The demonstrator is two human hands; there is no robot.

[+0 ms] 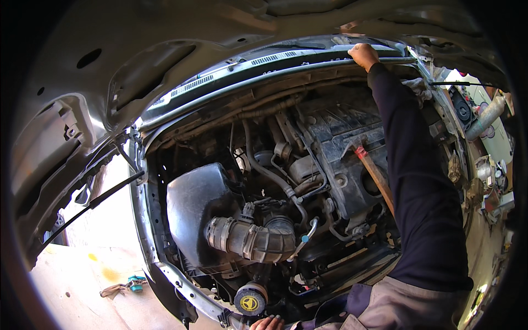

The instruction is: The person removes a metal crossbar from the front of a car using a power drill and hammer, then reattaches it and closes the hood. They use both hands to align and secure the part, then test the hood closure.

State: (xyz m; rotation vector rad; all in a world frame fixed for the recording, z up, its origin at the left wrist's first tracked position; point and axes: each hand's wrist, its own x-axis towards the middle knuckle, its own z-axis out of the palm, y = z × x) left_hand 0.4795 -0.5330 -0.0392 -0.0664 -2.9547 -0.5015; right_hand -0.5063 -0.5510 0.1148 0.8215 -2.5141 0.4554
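My right hand (364, 56) is closed in a fist at the far right edge of the engine bay, against the cowl (324, 57) below the windscreen. Whatever its fingers may hold is hidden. My dark-sleeved right arm reaches across the bay, over the black engine cover (344, 129). A hammer (375, 177) with a wooden handle and a red band lies on that cover, partly behind my arm. At the lower edge my left hand (268, 323) shows only in part, its fingers lying flat beside the round cap (250, 300) with a yellow emblem.
Overhead hangs the raised bonnet (154, 49), with a thin black strut (93, 206) at left. A black air filter box (192, 209) and a ribbed intake hose (250, 239) fill the near left. A teal-and-dark strapped item (135, 283) lies on the floor. Car parts (487, 165) crowd the right.
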